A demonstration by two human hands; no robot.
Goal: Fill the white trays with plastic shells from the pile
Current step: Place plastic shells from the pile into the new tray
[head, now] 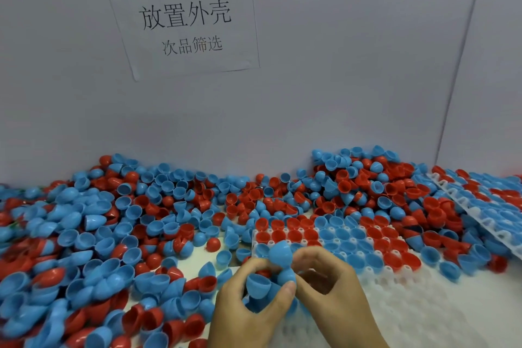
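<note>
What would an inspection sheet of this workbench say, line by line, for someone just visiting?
Surface: pale tabletop, bare only in small gaps between shells.
Job's things: a pile of loose red and blue shells spreads along the wall; the white tray in front has its far rows filled and its near pockets empty; a second tray on the right lies tilted, holding shells.
Clutter: nothing seen beyond the shells.
Hands: left hand grips several blue shells; right hand pinches at the same cluster.
Cables: nothing seen.
Surroundings: grey wall panels with a paper sign printed in Chinese characters.
</note>
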